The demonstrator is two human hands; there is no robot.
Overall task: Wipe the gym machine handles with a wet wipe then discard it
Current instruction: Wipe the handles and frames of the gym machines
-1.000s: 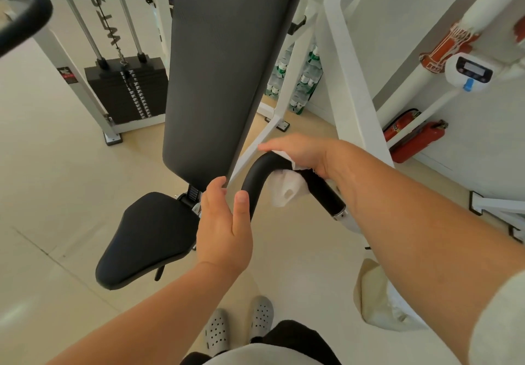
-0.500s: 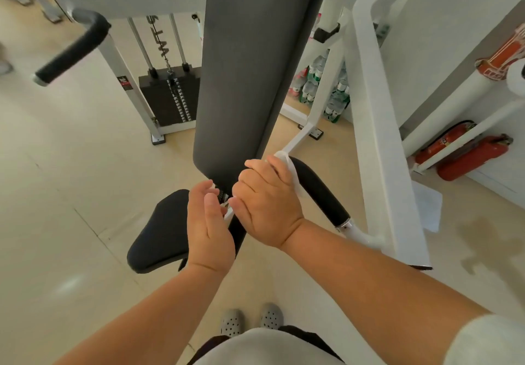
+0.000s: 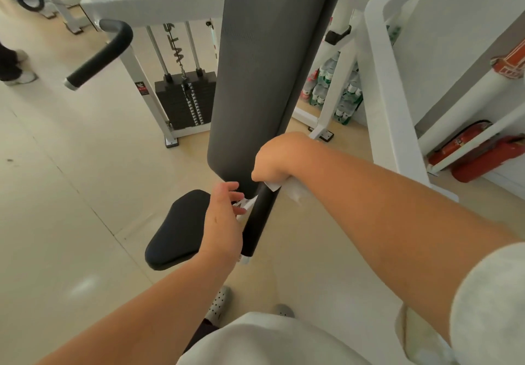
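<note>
The back pad [image 3: 272, 66] stands upright, with the seat [image 3: 179, 228] below it to the left. The near handle [image 3: 257, 222] runs just right of the seat. The left hand [image 3: 224, 219] is beside it, and the right hand [image 3: 278, 160] sits on its upper end, over the wet wipe [image 3: 287, 188]. The weight stack [image 3: 184, 100] is behind the pad on the left, the bottles [image 3: 326, 89] on the right.

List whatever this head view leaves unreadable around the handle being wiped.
1. Wet wipe: mostly covered by the right hand and forearm; only a corner shows.
2. That hand's fingers: curled out of sight round the handle.
3. Left hand: its own back hides whether it touches the handle.
4. Bottles: labels too small to read.
5. Bystander's shoes: everything above is cut off by the left edge.
</note>
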